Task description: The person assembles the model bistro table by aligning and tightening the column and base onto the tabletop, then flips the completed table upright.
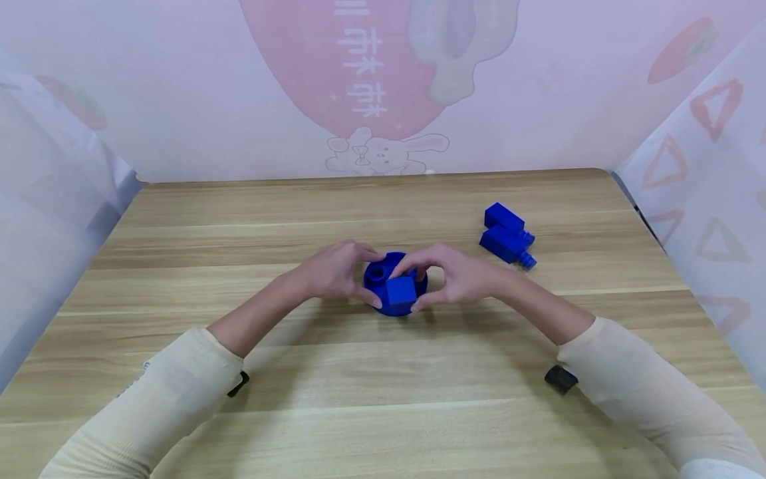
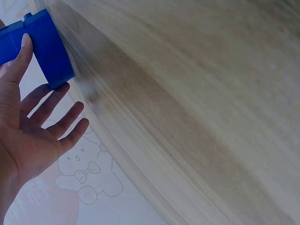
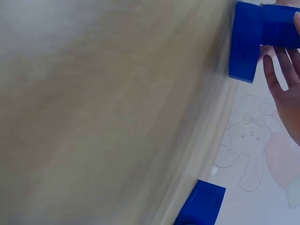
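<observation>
A round blue base (image 1: pixel 376 293) with a raised ring on its left part lies on the wooden table between both hands. My left hand (image 1: pixel 336 271) grips its left rim, thumb at the near side and fingers at the far side. In the left wrist view the left hand (image 2: pixel 37 136) has its other fingers spread below the base (image 2: pixel 51 51). My right hand (image 1: pixel 457 274) pinches a blue block (image 1: pixel 401 291) standing over the right part of the base. The right wrist view shows the block (image 3: pixel 280 26) against the base (image 3: pixel 244 42), beside the right hand (image 3: pixel 290 103).
Two blue blocks with threaded ends (image 1: pixel 504 233) lie together at the back right of the table (image 1: pixel 383 412). One blue block (image 3: pixel 201 204) shows low in the right wrist view. A printed white sheet (image 1: pixel 209 86) stands behind the table's far edge.
</observation>
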The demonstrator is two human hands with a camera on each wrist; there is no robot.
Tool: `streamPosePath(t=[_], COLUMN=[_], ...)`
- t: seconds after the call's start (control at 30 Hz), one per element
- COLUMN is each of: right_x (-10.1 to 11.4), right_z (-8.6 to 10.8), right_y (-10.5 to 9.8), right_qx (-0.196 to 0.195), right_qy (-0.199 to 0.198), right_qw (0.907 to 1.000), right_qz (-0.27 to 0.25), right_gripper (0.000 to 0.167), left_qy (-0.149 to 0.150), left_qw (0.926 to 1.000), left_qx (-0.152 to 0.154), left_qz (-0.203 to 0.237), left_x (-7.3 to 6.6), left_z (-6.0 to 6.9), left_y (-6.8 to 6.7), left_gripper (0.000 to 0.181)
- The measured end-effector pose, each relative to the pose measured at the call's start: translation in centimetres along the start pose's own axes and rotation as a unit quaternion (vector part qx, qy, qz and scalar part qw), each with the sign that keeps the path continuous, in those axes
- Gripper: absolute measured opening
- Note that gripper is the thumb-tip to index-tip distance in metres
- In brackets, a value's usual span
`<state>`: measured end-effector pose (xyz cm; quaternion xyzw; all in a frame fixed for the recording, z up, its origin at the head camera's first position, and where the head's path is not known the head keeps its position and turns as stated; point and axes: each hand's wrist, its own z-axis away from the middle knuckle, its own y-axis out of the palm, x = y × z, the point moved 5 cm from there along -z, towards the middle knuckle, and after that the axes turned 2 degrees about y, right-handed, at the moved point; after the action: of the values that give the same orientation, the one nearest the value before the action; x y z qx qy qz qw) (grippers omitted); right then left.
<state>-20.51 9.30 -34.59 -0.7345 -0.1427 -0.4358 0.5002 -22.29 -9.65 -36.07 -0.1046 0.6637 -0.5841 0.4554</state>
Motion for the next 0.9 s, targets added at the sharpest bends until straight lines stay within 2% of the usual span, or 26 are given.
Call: streamPosePath(t=[0.1,0.2,0.33,0.6,0.9], right_x=[0.0,0.3,0.6,0.9,0.7], right_z=[0.2,0.3,0.2,0.4,0.6], right_y=[0.2,0.5,0.8,1.0,1.3], right_qx=[-0.05,-0.095,-0.133,-0.156,-0.173], right_qy=[-0.021,-0.041,-0.053,-0.032,-0.005], right_qw=[0.998,0.9922,0.9855,0.9839,0.9833], right_qz=[0.032,0.069,0.092,0.08,0.055], right_gripper=[0.042,0.043,0.043,0.039,0.038], left_qy=[-0.003,-0.004,-0.004,-0.019,-0.021], left_qw=[1.0,1.0,1.0,0.9998,0.9993], left_qx=[-0.001,-0.002,-0.004,-0.009,-0.023], left_qz=[-0.002,-0.003,-0.002,0.004,0.019], left_x=[0.0,-0.1,-0.1,0.1,0.2], left_z=[0.1,0.1,0.0,0.0,0.0], left_y=[0.0,0.0,0.0,0.1,0.2], left_gripper=[0.086,0.087,0.087,0.088,0.089])
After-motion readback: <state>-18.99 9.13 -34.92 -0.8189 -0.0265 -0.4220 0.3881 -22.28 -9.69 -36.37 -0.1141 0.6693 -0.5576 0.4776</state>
